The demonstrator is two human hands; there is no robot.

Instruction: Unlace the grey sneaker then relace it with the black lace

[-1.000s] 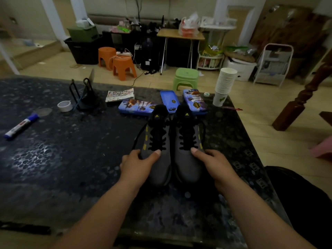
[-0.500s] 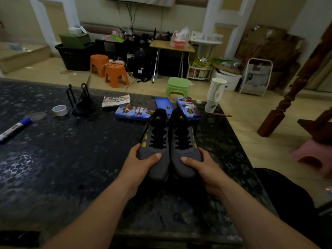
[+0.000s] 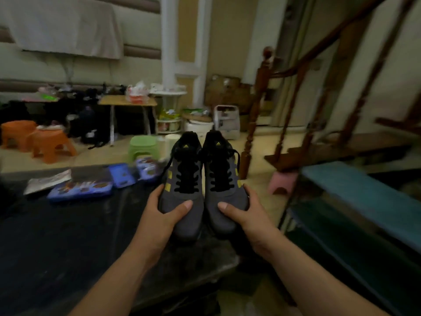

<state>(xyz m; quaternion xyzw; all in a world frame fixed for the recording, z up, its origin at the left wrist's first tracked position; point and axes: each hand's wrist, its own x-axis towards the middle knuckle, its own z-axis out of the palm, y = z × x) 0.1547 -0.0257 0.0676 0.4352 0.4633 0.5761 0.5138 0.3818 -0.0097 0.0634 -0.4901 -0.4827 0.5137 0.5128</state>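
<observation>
Cluttered room, dim light, frame motion-blurred. Dark speckled table [image 3: 57, 236] fills the lower left.

Task items: two grey sneakers with yellow side stripes, held side by side and nearly touching over the table's right edge. Toes point toward the camera, heels away and tilted up. Contact between soles and table: cannot tell.
- Left grey sneaker [image 3: 193, 220]: the left hand [image 3: 159, 215] grips the toe end, thumb across the top, fingers curled round the outer side.
- Right grey sneaker [image 3: 222, 224]: the right hand [image 3: 248, 215] grips the toe end the same way, thumb on top, fingers wrapped round the outer side.
- Black lace [image 3: 185, 179] runs through the eyelets of the left sneaker, with a loose end hanging off its outer side. A second black lace [image 3: 222, 176] is threaded on the right sneaker, one end looping out at the collar.

On the table near its far edge, left of the sneakers: three blue pencil cases, one large [image 3: 79, 190] and two smaller [image 3: 120, 175] [image 3: 148, 168], and a printed booklet [image 3: 47, 181] beside the large one.

On the floor beyond the table: green stool [image 3: 142, 145], two orange stools [image 3: 52, 144], pink stool [image 3: 282, 183]. Wooden stair banister [image 3: 257, 110] rises behind the right sneaker. Large box with a blue top [image 3: 364, 197] stands at the right.
</observation>
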